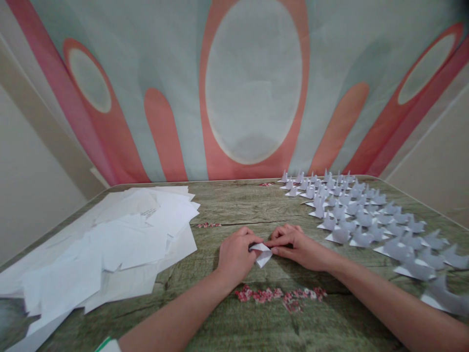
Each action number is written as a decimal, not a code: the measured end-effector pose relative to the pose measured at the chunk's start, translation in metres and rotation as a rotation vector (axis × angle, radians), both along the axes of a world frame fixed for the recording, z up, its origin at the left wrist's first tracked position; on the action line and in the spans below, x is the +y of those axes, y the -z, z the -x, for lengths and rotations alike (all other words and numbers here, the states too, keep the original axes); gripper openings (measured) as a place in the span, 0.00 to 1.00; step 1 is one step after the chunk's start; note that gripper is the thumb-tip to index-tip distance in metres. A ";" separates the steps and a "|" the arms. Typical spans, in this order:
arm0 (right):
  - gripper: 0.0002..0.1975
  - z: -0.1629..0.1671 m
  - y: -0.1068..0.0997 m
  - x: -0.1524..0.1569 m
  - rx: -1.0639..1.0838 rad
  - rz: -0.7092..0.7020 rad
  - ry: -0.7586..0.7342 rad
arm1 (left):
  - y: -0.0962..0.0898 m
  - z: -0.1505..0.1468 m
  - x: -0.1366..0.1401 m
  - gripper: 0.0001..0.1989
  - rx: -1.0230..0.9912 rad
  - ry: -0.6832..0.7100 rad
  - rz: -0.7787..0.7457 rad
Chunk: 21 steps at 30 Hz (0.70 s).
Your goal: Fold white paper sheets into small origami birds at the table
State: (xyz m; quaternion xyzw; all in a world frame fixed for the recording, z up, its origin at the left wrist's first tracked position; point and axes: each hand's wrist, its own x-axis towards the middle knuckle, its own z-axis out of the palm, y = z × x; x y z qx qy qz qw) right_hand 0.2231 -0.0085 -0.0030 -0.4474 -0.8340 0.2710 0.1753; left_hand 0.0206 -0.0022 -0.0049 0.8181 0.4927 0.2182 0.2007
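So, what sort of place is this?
Probably an indoor papercraft workspace: loose paper sheets are piled at the left of a table, and many folded paper figures stand at its right.

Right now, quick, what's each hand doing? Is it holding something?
Left hand: closed, holding the small folded white paper.
Right hand: curled, finger and thumb at that paper's edge; can't tell if it's gripping.

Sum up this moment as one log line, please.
left hand: holding folded paper | right hand: at its edge | on left: loose white sheets | on right: folded paper figures
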 end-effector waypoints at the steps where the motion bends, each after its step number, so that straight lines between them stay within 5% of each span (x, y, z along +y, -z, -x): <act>1: 0.13 0.001 0.001 0.000 0.000 -0.004 0.008 | 0.000 0.000 0.000 0.12 0.001 -0.001 0.000; 21: 0.13 0.001 0.006 0.001 0.014 -0.027 0.042 | -0.004 -0.002 -0.002 0.11 0.013 -0.016 0.023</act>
